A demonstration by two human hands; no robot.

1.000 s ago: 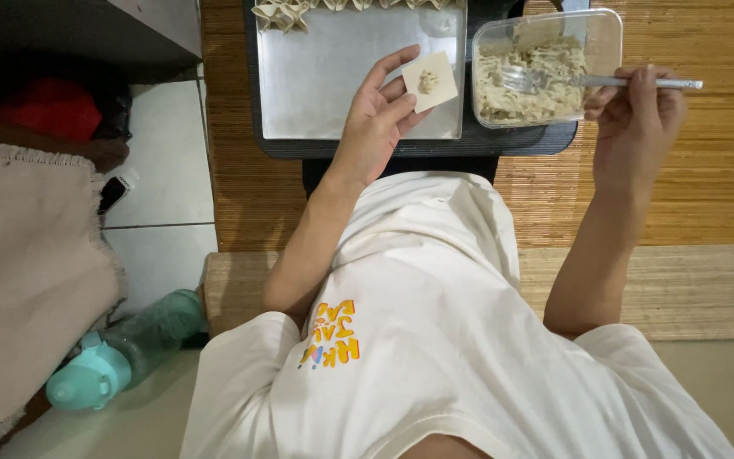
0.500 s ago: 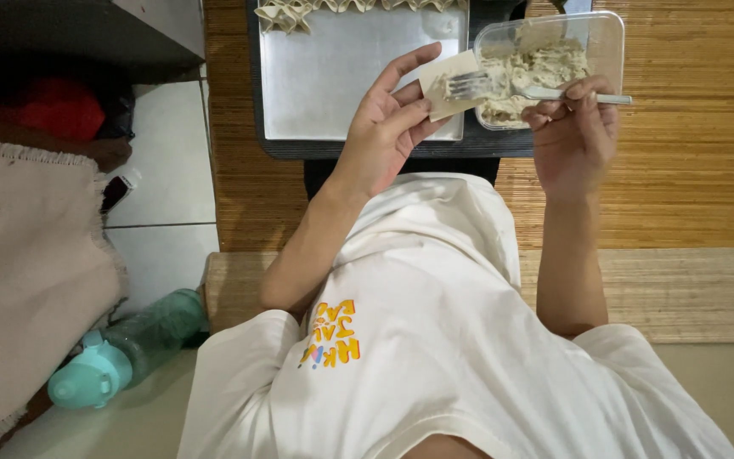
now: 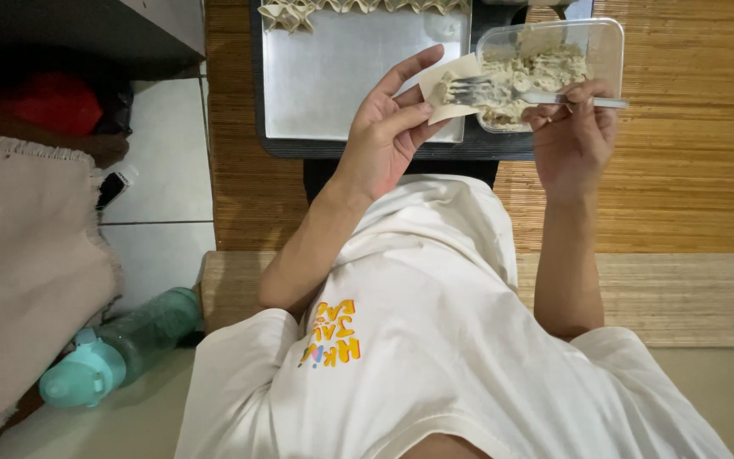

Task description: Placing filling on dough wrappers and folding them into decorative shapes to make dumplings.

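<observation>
place: home floor | signs: woven mat [image 3: 690, 170], tiled floor [image 3: 159, 183], metal tray [image 3: 341, 76] of folded dumplings [image 3: 299, 12]

Soft indoor light, even; dull glare on metal tray [image 3: 341, 85]; upper left corner dark; slight wide-angle bending at edges.

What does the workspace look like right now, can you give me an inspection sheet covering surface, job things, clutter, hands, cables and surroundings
Surface: woven mat bearing a dark board with a metal tray.
Job's things: square wrapper, fork, clear tub of filling, folded dumplings along the tray's far edge.
Clutter: teal bottle, beige cloth.
Hands: left hand holds the wrapper; right hand holds the fork over it.
Cables: nothing seen.
Surroundings: white floor tiles, dark cabinet.
</observation>
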